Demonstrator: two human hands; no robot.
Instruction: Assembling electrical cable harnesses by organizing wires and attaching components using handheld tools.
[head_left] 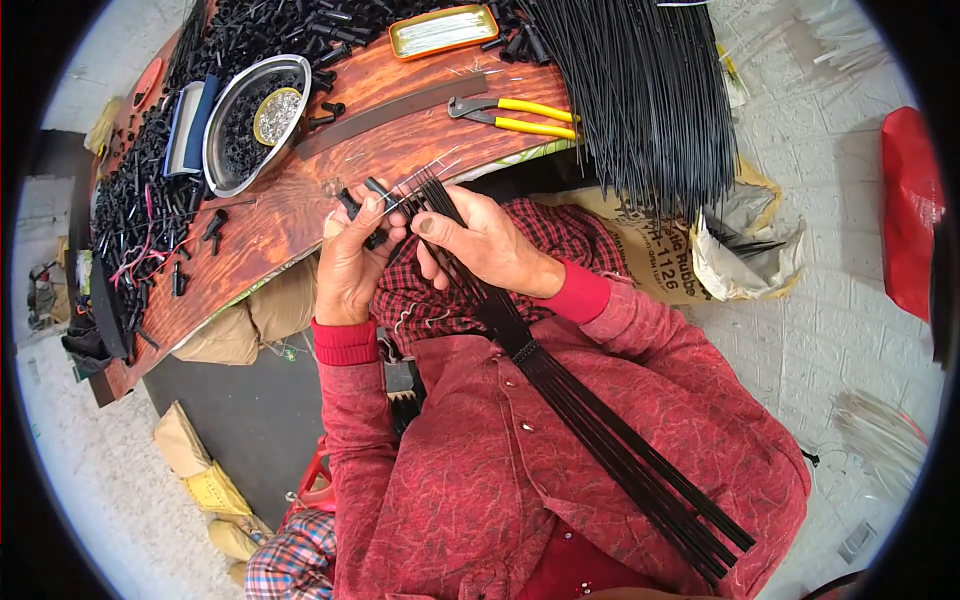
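My right hand is closed on a bundle of thin black strands, its thumb pressed on top. The bundle runs down across my red jacket, with a band round it near the middle. My left hand is closed, thumb against fingers, on small black tubular pieces. Both hands meet above my lap, beside the table's near edge. Several thin silvery wires stick out past the strand tips between the hands. Whether the wires pass into the strands or the tubular pieces, I cannot tell.
On the wooden table lie end-cutting pliers with yellow handles, a flat metal bar, a steel bowl and a tin of wires. Black parts heap at the left; long black strands overhang the right edge.
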